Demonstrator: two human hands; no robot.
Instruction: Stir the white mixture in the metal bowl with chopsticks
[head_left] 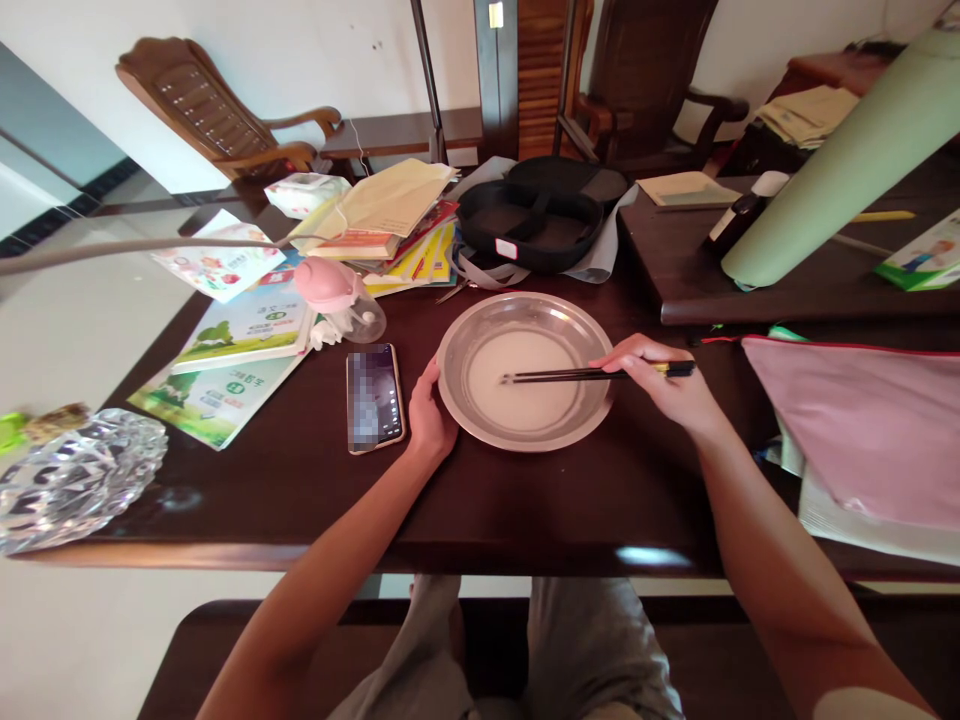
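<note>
A round, shallow metal basin (525, 441) sits on the dark wooden table, with a whitish, milky layer (525, 408) in its bottom. My left hand (432, 420) holds the basin by its left side, the thumb up along the rim and the other fingers mostly hidden beneath. In my right hand (656, 372), over the right rim, is a pair of black chopsticks (559, 377) with gold-coloured ends. They lie nearly level, close together, and their tips reach into the whitish layer near the middle.
A phone (376, 397) lies left of the basin, beside a pink-lidded bottle (330, 285) and booklets (244, 320). Behind stand an open black case (529, 215) and stacked books (397, 215). A glass dish (82, 475) is far left; a pink pouch (862, 420) and green cylinder (840, 160) are right.
</note>
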